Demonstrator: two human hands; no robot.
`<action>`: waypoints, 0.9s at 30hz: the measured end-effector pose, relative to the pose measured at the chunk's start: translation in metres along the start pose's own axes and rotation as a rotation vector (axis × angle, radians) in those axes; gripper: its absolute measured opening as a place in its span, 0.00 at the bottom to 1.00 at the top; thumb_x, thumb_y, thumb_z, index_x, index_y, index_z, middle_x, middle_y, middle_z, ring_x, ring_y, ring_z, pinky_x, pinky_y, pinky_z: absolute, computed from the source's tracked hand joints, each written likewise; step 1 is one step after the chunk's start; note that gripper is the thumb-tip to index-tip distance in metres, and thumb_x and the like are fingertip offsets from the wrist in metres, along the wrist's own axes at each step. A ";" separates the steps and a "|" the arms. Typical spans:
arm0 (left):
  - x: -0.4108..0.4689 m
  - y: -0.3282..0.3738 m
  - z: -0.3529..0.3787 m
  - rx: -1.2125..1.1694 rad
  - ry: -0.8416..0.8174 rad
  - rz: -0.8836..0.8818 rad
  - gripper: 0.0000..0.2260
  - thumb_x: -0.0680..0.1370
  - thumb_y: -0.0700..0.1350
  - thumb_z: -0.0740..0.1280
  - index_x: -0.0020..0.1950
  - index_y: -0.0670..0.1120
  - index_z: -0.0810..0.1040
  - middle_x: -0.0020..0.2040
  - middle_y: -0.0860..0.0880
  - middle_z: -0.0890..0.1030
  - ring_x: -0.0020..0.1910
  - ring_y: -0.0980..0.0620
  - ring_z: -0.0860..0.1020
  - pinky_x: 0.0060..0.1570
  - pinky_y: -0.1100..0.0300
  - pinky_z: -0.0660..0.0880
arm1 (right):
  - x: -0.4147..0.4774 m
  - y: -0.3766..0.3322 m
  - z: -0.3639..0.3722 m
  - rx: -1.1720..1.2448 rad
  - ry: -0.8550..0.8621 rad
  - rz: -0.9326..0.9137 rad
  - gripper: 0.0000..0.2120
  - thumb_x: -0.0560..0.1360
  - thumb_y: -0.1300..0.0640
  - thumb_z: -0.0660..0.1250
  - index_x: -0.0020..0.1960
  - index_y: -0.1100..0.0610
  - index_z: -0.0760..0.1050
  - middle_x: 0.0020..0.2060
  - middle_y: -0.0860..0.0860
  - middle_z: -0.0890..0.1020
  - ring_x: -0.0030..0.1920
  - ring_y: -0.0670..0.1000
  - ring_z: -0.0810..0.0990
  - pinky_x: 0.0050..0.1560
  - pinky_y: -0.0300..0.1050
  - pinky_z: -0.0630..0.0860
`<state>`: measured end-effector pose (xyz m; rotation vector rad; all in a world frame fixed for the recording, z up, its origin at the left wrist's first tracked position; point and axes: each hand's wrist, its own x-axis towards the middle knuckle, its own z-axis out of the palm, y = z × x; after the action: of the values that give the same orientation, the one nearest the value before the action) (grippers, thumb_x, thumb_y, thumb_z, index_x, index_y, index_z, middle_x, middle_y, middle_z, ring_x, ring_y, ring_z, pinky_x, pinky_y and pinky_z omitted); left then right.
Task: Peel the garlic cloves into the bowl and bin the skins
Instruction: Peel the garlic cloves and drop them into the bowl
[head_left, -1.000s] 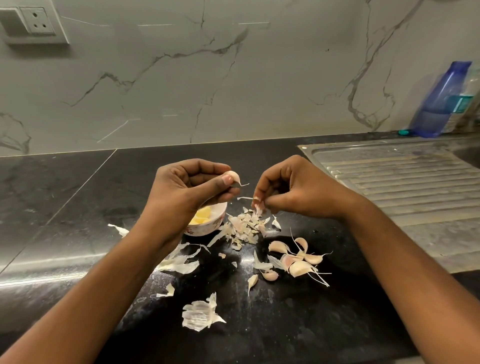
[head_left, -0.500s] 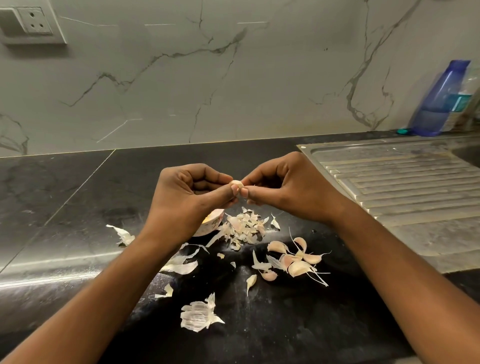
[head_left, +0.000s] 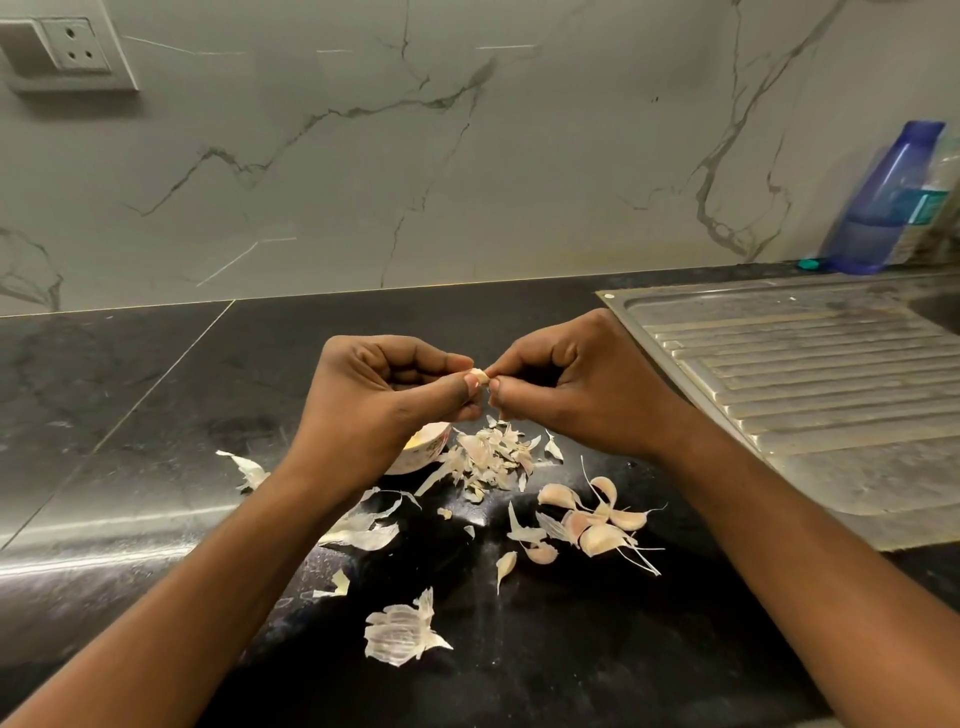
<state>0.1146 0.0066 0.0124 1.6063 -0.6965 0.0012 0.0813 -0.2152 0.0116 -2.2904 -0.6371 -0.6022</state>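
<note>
Above the black counter, my left hand (head_left: 384, 395) and my right hand (head_left: 576, 384) meet fingertip to fingertip and both pinch one small garlic clove (head_left: 479, 375). Only the clove's pale tip shows between the thumbs. Beneath my left hand stands a small white bowl (head_left: 426, 452), mostly hidden, with a bit of yellow peeled garlic showing inside. A heap of loose skins (head_left: 493, 457) lies just right of the bowl. Several unpeeled cloves (head_left: 592, 522) lie in a cluster under my right wrist.
Larger skin pieces are scattered on the counter, one papery piece (head_left: 400, 631) close to me and another (head_left: 249, 467) at the left. A steel sink drainboard (head_left: 810, 395) fills the right side. A blue bottle (head_left: 883, 202) stands against the marble wall.
One second ago my right hand was apart, lower, beside the skin heap. It has risen to the clove held in my left hand, and both now pinch it.
</note>
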 end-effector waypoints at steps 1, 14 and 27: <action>0.000 0.000 -0.001 -0.014 -0.005 -0.011 0.13 0.71 0.41 0.76 0.52 0.36 0.85 0.44 0.42 0.89 0.42 0.44 0.89 0.44 0.61 0.85 | 0.000 0.000 0.000 -0.002 0.003 -0.003 0.04 0.79 0.61 0.75 0.49 0.60 0.88 0.35 0.50 0.86 0.33 0.51 0.84 0.33 0.35 0.78; 0.007 -0.001 -0.004 -0.343 -0.068 -0.253 0.14 0.74 0.41 0.71 0.58 0.40 0.85 0.50 0.38 0.87 0.44 0.47 0.86 0.46 0.61 0.85 | -0.001 -0.001 -0.005 0.422 0.028 0.161 0.04 0.80 0.68 0.72 0.51 0.67 0.85 0.40 0.58 0.88 0.38 0.57 0.88 0.42 0.48 0.86; 0.000 -0.003 0.005 -0.064 -0.035 0.025 0.16 0.74 0.44 0.74 0.61 0.41 0.84 0.51 0.46 0.89 0.51 0.47 0.88 0.53 0.58 0.84 | 0.001 0.002 -0.005 0.442 0.028 0.228 0.06 0.80 0.65 0.72 0.55 0.65 0.85 0.43 0.57 0.88 0.41 0.58 0.89 0.44 0.49 0.87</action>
<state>0.1144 0.0023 0.0093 1.5398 -0.7364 -0.0306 0.0822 -0.2203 0.0146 -1.9004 -0.4350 -0.3427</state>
